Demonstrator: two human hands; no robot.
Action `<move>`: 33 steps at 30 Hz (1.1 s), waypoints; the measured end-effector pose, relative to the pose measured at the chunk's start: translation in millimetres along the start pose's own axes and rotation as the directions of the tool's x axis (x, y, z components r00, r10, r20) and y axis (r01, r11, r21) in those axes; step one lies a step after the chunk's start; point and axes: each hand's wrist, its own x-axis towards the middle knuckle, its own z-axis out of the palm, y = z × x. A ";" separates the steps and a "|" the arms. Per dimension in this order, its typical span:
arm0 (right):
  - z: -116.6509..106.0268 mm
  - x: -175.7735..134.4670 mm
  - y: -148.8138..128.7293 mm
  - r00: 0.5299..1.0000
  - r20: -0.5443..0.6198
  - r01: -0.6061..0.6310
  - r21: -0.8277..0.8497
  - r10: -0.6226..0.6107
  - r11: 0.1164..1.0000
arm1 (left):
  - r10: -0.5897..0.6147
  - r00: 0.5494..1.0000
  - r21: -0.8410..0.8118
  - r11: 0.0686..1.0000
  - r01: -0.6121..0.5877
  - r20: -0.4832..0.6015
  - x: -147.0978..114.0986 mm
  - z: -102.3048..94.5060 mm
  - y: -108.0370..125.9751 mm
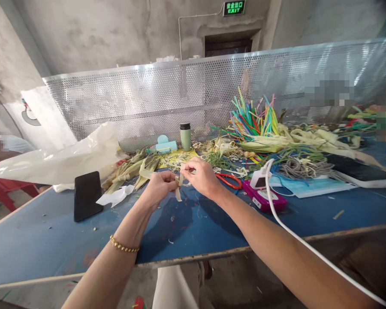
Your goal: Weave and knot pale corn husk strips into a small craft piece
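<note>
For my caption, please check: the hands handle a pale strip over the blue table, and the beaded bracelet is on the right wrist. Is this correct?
No: the head view shows the beaded bracelet on the left wrist. The pale strip and blue table are correct.

My left arm [106,274] and right arm [270,244] are slanting inward; my left hand [162,184] is pinching with thumb and fingers, my right hand [200,176] pinching just beside it.
</note>
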 end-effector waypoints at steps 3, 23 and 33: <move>4.4 -1.2 0.6 0.993 0.089 -0.074 -0.025 0.076 0.997 | -0.010 0.998 -0.002 1.000 0.011 0.065 -1.5 0.9 0.3; 18.3 -8.6 3.5 0.993 0.067 -0.111 0.150 0.101 0.982 | -0.008 0.998 -0.108 0.994 0.015 0.061 -5.9 2.3 10.8; 23.8 -8.9 8.4 0.981 0.071 -0.195 0.260 0.183 0.946 | 0.049 0.999 -0.089 0.995 -0.047 0.016 -3.8 3.1 7.3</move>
